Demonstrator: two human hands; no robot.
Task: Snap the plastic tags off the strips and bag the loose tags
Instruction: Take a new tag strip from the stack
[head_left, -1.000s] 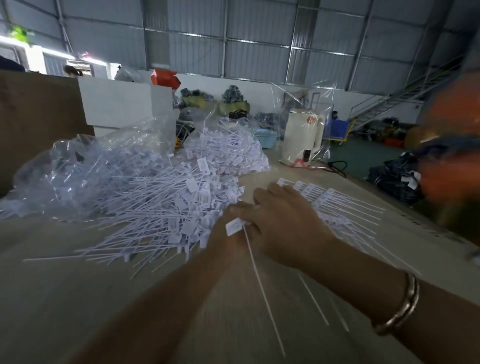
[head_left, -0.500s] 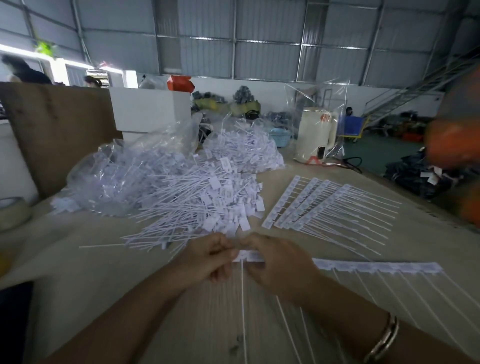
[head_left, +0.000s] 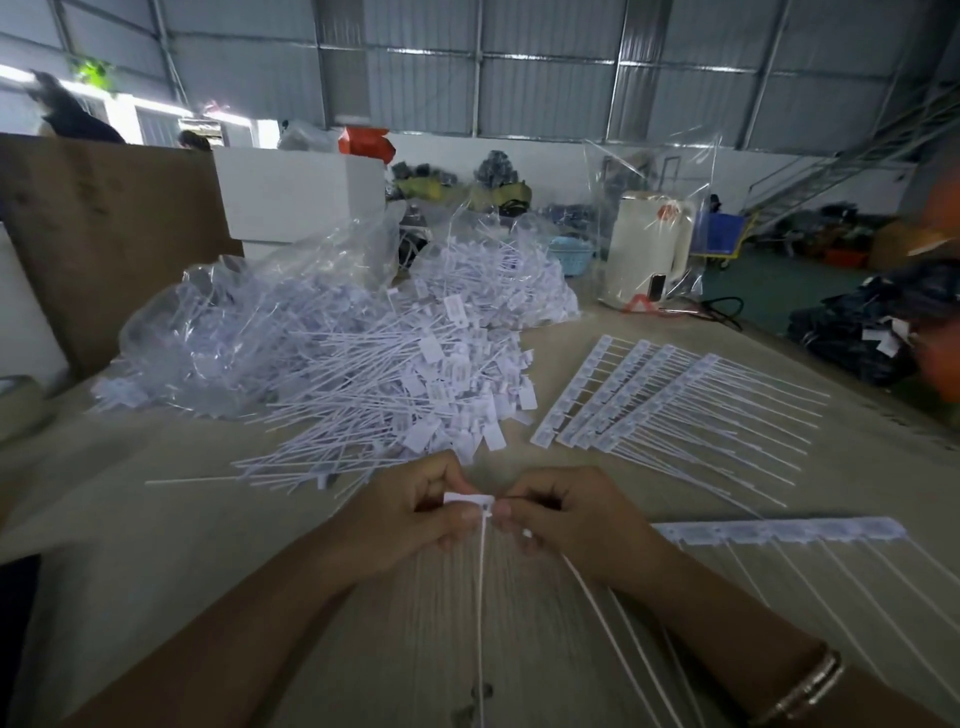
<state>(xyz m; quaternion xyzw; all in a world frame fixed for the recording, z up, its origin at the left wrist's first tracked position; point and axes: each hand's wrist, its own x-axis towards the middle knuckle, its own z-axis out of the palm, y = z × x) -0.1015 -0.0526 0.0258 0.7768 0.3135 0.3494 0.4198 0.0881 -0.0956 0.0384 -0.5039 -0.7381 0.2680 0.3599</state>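
My left hand (head_left: 410, 512) pinches a single white tag (head_left: 467, 500) at the end of a strip, its long tail hanging toward me. My right hand (head_left: 566, 512) grips the same strip (head_left: 779, 531), which runs out to the right across the table with several tails. Just beyond my hands lies a big heap of loose white tags (head_left: 415, 395). Behind it are two clear plastic bags stuffed with tags, one at the left (head_left: 234, 332) and one at the back (head_left: 498, 280). Several whole strips (head_left: 649, 400) lie fanned out at the right.
The work surface is a tan table (head_left: 130, 545). A brown cardboard panel (head_left: 104, 234) and a white box (head_left: 296, 197) stand at the back left. A white kettle (head_left: 644, 249) in clear wrap with a black cable sits at the back right.
A second ago both hands were at the heap. They pulled back toward me with a strip, and now the thumbs pinch closer together at its end tag. The view has steadied.
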